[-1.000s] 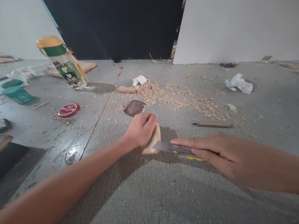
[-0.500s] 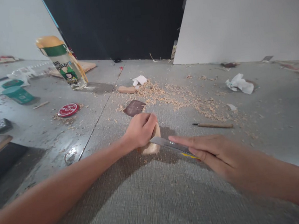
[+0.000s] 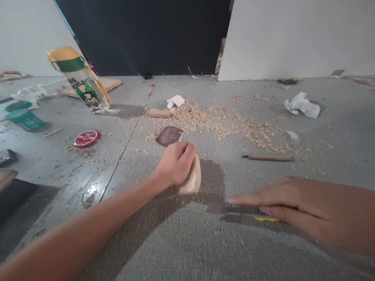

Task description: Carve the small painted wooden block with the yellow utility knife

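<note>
My left hand (image 3: 178, 162) is closed around the upper part of a pale piece of wood (image 3: 192, 180), holding it against the grey surface. Its lower end and right side show beyond my fingers. To the right, my right hand (image 3: 292, 208) grips a utility knife (image 3: 241, 209) with a grey body and a bit of yellow, the index finger stretched along its top. The knife is blurred, and its blade points left, apart from the wood. A wood-handled carving tool (image 3: 269, 157) lies beyond my right hand. Past my left hand is a brown sandpaper-like piece (image 3: 169, 136).
Wood shavings (image 3: 218, 120) spread behind the hands, near a small wood block (image 3: 159, 112) and crumpled tissue (image 3: 301, 105). At left are a red round tin (image 3: 87, 138), a teal cup (image 3: 26, 119) and a water bottle (image 3: 85, 81). Panels stand at the back.
My right hand has drawn the utility knife away from the wood, to the right and toward me. The left hand and the piece of wood have stayed in place.
</note>
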The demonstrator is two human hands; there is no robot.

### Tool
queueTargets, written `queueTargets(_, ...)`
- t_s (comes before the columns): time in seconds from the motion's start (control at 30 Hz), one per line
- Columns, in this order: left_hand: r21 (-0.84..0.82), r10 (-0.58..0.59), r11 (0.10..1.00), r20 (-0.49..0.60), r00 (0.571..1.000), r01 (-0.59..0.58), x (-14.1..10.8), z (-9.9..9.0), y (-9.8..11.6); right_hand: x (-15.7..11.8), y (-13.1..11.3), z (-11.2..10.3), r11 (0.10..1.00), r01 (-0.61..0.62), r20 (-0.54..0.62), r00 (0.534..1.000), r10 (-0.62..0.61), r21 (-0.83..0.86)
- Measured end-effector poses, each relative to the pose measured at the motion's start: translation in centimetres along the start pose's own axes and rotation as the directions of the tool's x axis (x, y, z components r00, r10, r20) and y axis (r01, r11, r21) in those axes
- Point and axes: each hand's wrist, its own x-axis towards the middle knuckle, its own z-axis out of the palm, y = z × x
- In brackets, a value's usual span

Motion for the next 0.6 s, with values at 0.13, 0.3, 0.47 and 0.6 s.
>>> queueTargets(0.13, 0.021, -0.001, 1.000, 0.014, 1.000, 0.001, -0.1, 0.0, 0.1, 0.1, -0.2, 0.0, 0.999, -0.043, -0.039, 0.998, 0.042, -0.031)
queueTargets(0.3, 0.045, 0.015, 0.999, -0.015, 1.000, -0.015, 0.0, 0.1, 0.0, 1.1, -1.0, 0.8, 0.999, -0.022, -0.151, 0.988, 0.015, -0.046)
queueTargets(0.47, 0.067, 0.015, 0.998, 0.007, 1.000, -0.015, -0.1, 0.0, 0.4, 1.6, -0.5, 1.7, 0.999, -0.032, -0.190, 0.981, 0.026, -0.028)
queueTargets(0.6, 0.040, -0.002, 0.999, 0.007, 1.000, 0.002, 0.1, 0.0, 0.4, 1.5, -0.4, 2.3, 0.999, -0.031, -0.164, 0.986, 0.026, -0.030)
